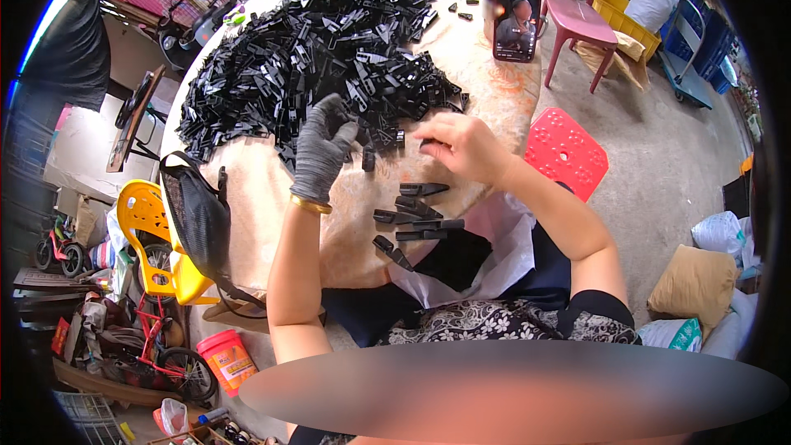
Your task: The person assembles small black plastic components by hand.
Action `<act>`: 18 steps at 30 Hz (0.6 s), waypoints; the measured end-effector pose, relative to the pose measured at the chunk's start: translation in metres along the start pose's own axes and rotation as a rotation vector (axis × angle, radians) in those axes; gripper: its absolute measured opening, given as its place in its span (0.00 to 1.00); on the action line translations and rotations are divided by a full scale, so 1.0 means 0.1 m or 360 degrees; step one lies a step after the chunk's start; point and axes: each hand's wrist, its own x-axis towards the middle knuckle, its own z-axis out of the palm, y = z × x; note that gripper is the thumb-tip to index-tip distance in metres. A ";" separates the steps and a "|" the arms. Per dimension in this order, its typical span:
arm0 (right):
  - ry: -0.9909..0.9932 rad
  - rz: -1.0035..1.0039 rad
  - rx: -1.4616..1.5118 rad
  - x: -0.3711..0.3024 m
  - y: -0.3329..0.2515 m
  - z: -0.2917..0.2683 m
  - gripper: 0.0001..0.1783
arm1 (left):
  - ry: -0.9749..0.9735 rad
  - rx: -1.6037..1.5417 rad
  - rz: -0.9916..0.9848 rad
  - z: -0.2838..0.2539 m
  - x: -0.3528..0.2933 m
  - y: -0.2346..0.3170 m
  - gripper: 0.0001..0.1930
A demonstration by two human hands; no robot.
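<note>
A large heap of black plastic pieces (329, 49) covers much of the round table. At the heap's near edge is my left hand (321, 148), in a grey glove, its fingers curled closed around a black plastic piece (368, 158) whose outline partly merges with the heap. My bare right hand (470, 147) is to its right, thumb and fingers pinched together on a small dark bit, mostly hidden by the fingers. Several longer black clips (420, 208) lie loosely grouped at the table's near edge, just above a white plastic bag (511, 239) with black contents on my lap.
A phone (517, 18) stands upright at the table's far right. A black mesh bag (196, 214) hangs by the left edge, beside a yellow chair (156, 239). A red stool (567, 152) stands right of the table, a dark red chair (577, 21) beyond. An orange bucket (227, 361) sits lower left.
</note>
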 end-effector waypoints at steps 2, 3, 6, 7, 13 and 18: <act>-0.0126 -0.0037 -0.0057 -0.10 -0.07 -0.08 0.10 | -0.0040 -0.0341 -0.0165 0.03 -0.04 0.15 0.25; -0.0125 -0.0030 -0.0056 -0.13 -0.07 -0.10 0.10 | -0.0079 -0.0683 -0.0332 0.06 -0.07 0.23 0.24; -0.0356 0.0206 -0.0157 -0.19 -0.08 -0.14 0.09 | -0.0252 -0.0969 -0.0361 0.14 -0.14 0.30 0.24; -0.0227 0.0144 0.0013 -0.18 -0.08 -0.13 0.09 | -0.0365 -0.1035 -0.0363 0.16 -0.14 0.30 0.25; -0.0084 -0.0198 0.0627 0.01 -0.13 -0.10 0.09 | -0.0594 -0.0333 -0.0687 0.31 -0.27 0.44 0.22; -0.0069 -0.0120 0.0653 0.03 -0.16 -0.06 0.08 | -0.0781 -0.0275 -0.0540 0.32 -0.27 0.38 0.20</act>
